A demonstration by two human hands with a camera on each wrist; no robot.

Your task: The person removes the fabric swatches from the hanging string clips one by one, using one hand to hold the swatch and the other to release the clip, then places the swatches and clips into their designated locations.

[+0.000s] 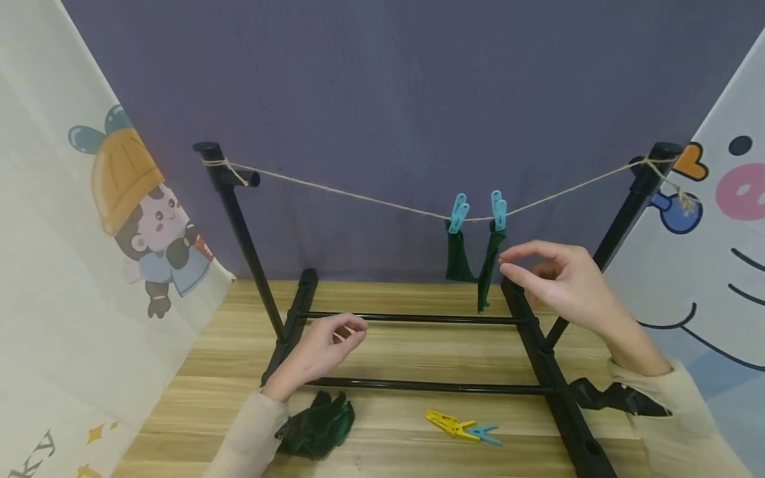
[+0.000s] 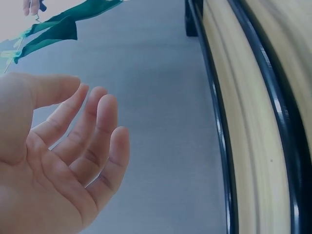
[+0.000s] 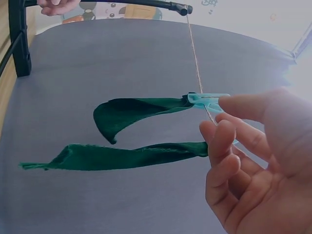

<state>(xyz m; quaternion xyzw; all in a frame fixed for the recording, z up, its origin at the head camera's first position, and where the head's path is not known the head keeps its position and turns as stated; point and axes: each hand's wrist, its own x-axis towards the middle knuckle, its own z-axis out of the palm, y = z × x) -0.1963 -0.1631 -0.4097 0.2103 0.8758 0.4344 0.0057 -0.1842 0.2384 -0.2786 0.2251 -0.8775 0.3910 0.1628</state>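
Two light blue clothespins (image 1: 458, 214) grip a twine line (image 1: 370, 198) and the dark green cloth (image 1: 459, 257) hanging from it in two narrow lengths. Just right of the cloth, my right hand (image 1: 558, 279) is raised with loosely bent fingers and nothing in them. Its fingertips overlap the clothespins in the right wrist view. My left hand (image 1: 325, 348) hovers near the left side of the black frame (image 1: 245, 242), relaxed and holding nothing. Below it, partly behind the sleeve, a crumpled dark green cloth (image 1: 319, 425) lies on the wooden table (image 1: 382, 445).
Yellow clothespins (image 1: 448, 423) and a blue clothespin (image 1: 487, 434) lie together at the table's front. Two thin black crossbars (image 1: 430, 384) join the frame's feet. A grey-purple panel (image 1: 358, 86) stands behind, with printed white panels (image 1: 48, 265) at both sides.
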